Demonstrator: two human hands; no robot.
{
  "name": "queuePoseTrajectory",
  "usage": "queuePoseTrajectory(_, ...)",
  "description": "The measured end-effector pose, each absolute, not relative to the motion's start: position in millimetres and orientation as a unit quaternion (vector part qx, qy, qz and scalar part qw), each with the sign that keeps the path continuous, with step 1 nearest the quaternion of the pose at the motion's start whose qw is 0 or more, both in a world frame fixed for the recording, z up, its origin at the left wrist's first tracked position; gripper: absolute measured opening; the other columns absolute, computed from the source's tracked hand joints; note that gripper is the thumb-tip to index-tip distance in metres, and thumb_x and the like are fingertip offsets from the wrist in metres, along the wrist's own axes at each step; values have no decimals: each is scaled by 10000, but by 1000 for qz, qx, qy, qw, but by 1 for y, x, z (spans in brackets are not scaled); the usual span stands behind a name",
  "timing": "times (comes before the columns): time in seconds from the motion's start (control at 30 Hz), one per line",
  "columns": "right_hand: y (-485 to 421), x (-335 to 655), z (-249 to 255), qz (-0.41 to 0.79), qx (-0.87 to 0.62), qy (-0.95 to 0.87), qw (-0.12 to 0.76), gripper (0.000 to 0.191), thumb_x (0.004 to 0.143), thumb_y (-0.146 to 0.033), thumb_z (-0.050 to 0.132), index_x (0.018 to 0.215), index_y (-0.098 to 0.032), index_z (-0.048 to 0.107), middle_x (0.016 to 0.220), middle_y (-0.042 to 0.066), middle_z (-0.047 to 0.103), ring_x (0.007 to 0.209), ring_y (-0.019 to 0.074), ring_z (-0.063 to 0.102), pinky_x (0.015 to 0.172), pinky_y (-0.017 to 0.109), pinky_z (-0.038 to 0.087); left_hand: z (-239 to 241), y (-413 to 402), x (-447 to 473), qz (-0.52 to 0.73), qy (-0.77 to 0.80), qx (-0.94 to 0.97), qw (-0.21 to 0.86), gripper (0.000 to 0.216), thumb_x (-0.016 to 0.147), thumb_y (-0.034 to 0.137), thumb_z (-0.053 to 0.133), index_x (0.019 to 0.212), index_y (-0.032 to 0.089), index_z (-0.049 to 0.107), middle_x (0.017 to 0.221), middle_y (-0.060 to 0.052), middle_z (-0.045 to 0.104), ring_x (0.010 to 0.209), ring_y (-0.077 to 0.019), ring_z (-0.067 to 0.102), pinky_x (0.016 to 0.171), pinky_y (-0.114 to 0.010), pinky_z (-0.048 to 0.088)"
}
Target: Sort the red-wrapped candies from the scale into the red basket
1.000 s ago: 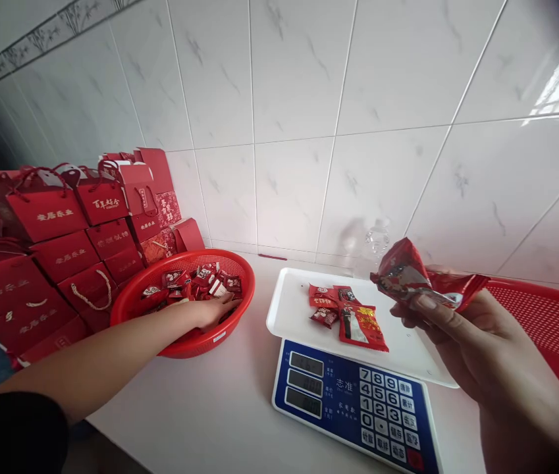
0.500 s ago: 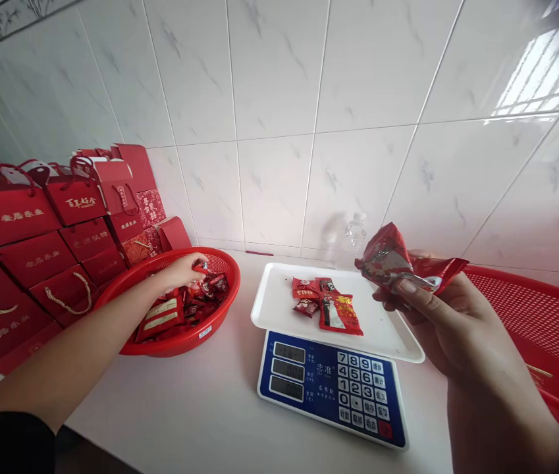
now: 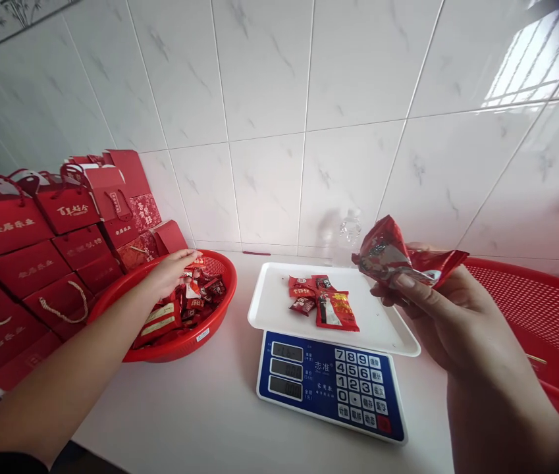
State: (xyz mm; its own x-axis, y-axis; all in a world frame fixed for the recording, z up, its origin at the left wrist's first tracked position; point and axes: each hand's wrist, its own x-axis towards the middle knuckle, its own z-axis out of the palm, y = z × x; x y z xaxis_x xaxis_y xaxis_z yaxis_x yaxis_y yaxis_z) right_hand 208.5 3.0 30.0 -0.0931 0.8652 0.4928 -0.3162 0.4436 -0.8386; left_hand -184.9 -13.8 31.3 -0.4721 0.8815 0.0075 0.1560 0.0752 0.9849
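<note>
Over the red plastic basket (image 3: 227, 289) at left, my left hand (image 3: 173, 273) is closed with its fingertips pinching a small red wrapped candy, partly hidden by the hand. Beneath it lies a heap of red wrapped candies (image 3: 193, 309). Raised at the right, my right hand (image 3: 437, 303) is closed around a few red and silver candy packets (image 3: 388, 253); how many is hard to tell. Between the hands stands a blue digital scale (image 3: 319, 401). On its white tray (image 3: 378, 329) rest several red candy packets (image 3: 336, 311), the largest showing a couple in wedding clothes.
Red gift boxes (image 3: 69, 253) with rope handles are stacked against the wall at left. A second red basket (image 3: 531, 296) stands behind my right hand, with red boxes in it. A clear plastic bottle (image 3: 349, 230) is behind the tray, near the tiled wall (image 3: 269, 178).
My left hand has drawn slightly back and left over the basket, its fingers more level. My right hand still holds its packets. The view has shifted slightly.
</note>
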Motion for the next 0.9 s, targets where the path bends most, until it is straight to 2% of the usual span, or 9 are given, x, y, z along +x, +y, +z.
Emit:
queuePoseTrajectory(0.17, 4, 207, 29, 467, -257, -570, 625, 287, 684, -344, 770, 919, -238, 644, 776, 6, 686, 599, 124, 609, 549, 253, 496, 46, -15, -141, 620, 556, 400, 383, 159, 735, 230, 699, 881, 182, 657, 853, -31, 636, 673, -114, 609, 562, -199, 475)
queuePoseTrajectory(0.33, 2, 207, 31, 452, -271, -585, 616, 308, 714, -358, 732, 970, -239, 611, 860, 13, 690, 631, 142, 634, 564, 290, 500, 50, -11, -101, 675, 453, 390, 432, 79, 779, 212, 649, 857, 201, 649, 811, 7, 609, 650, -74, 565, 516, -150, 434)
queuePoseTrajectory(0.43, 2, 206, 31, 449, -273, -583, 620, 289, 724, -348, 722, 963, -236, 604, 840, 6, 681, 629, 137, 632, 576, 296, 508, 52, -10, -77, 711, 372, 343, 489, 28, 802, 178, 619, 812, 183, 646, 743, 6, 594, 608, -62, 545, 468, -124, 408)
queuePoseTrajectory(0.53, 4, 203, 29, 461, -270, -564, 630, 313, 730, -331, 720, 996, -234, 586, 833, -3, 679, 642, 131, 637, 586, 283, 512, 53, -15, -53, 733, 311, 308, 521, 92, 838, 152, 574, 787, 180, 646, 710, 9, 585, 574, -48, 532, 435, -104, 393)
queuePoseTrajectory(0.63, 7, 201, 28, 491, -272, -527, 638, 344, 734, -325, 719, 1027, -234, 562, 925, 18, 689, 700, 137, 658, 578, 261, 521, 52, -22, -33, 742, 269, 287, 543, 120, 849, 146, 560, 776, 180, 650, 695, 11, 582, 564, -43, 526, 423, -94, 393)
queuePoseTrajectory(0.73, 8, 197, 27, 549, -264, -485, 627, 362, 743, -341, 715, 1050, -242, 550, 1027, 46, 681, 846, 181, 673, 544, 237, 533, 47, -25, -21, 743, 243, 274, 560, 104, 837, 145, 575, 784, 177, 658, 707, 11, 586, 570, -46, 527, 426, -99, 406)
queuePoseTrajectory(0.83, 6, 185, 23, 612, -243, -471, 587, 376, 747, -358, 714, 1069, -241, 560, 1095, 68, 663, 963, 220, 650, 515, 232, 548, 41, -23, -16, 752, 222, 258, 565, 91, 830, 137, 584, 808, 179, 662, 730, 12, 592, 581, -47, 530, 438, -104, 418)
queuePoseTrajectory(0.9, 4, 173, 17, 647, -229, -472, 553, 379, 749, -352, 717, 1077, -243, 562, 1095, 68, 661, 943, 215, 651, 518, 243, 561, 38, -20, -14, 759, 211, 242, 566, 80, 827, 141, 596, 813, 182, 662, 736, 13, 593, 588, -46, 534, 446, -105, 423)
